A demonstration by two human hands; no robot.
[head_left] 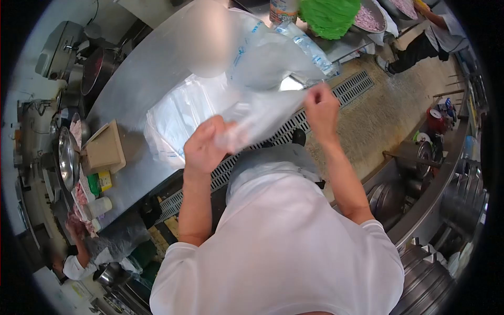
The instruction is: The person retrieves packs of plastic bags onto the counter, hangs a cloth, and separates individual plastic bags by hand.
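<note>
A clear plastic bag (262, 113) is stretched between my two hands above the front edge of the metal table. My left hand (209, 143) grips its lower left part, fingers closed round the film. At its upper right corner, my right hand (321, 102) pinches the plastic. Beneath and to the left lies a stack of flat clear bags (181, 113) on the table (131, 94). More clear plastic with blue print (273, 58) lies just beyond the held bag.
Green bag (329, 16), can (283, 10) and bowl of pink pieces (370, 18) stand at the back right. Cardboard box (105, 149) sits at the left. One person (79, 262) works at lower left, another (436, 39) at upper right. Floor grate (354, 86) runs beside the table.
</note>
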